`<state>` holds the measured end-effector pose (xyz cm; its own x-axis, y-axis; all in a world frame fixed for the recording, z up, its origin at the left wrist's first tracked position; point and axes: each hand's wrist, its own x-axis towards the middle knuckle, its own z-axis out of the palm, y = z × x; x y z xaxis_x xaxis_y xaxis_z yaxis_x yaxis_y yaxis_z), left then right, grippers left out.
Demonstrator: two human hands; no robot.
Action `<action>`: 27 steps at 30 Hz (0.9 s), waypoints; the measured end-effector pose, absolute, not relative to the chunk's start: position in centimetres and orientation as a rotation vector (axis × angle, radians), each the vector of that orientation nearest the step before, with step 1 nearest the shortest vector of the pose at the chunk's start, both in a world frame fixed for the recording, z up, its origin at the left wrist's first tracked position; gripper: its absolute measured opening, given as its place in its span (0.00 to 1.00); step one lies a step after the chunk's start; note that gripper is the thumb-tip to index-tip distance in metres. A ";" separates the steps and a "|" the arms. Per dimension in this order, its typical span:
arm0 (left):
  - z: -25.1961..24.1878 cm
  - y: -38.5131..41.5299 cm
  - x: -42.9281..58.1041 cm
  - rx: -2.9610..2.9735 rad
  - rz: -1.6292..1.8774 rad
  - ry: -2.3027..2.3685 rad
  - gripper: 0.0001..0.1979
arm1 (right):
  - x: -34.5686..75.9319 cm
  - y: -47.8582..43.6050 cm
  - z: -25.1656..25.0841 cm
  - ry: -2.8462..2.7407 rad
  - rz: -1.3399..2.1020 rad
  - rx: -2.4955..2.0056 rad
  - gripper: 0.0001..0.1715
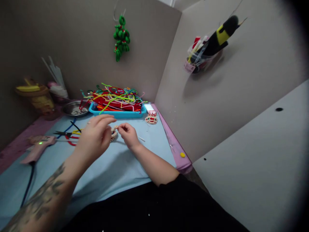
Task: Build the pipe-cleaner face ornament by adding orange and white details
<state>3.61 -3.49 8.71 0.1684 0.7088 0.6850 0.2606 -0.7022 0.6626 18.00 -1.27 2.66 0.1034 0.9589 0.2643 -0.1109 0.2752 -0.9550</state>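
Cream craft piece lies just left of right fingers pinching its tip; can't tell left fingers' grip.

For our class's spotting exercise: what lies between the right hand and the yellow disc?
In the head view, a small white stick lies on the blue cloth between the right hand and the yellow disc, nearer the hand.
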 end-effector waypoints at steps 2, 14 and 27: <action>7.5 -1.6 3.2 2.159 1.363 1.055 0.15 | 17.9 -1.4 2.6 -1.182 1.009 -0.958 0.14; 3.2 -0.5 2.5 1.511 1.244 1.133 0.23 | 21.1 2.0 0.7 -1.752 0.254 -1.744 0.17; 3.0 -0.7 1.4 1.878 1.401 1.362 0.16 | 20.7 0.1 1.8 -1.665 0.332 -1.226 0.10</action>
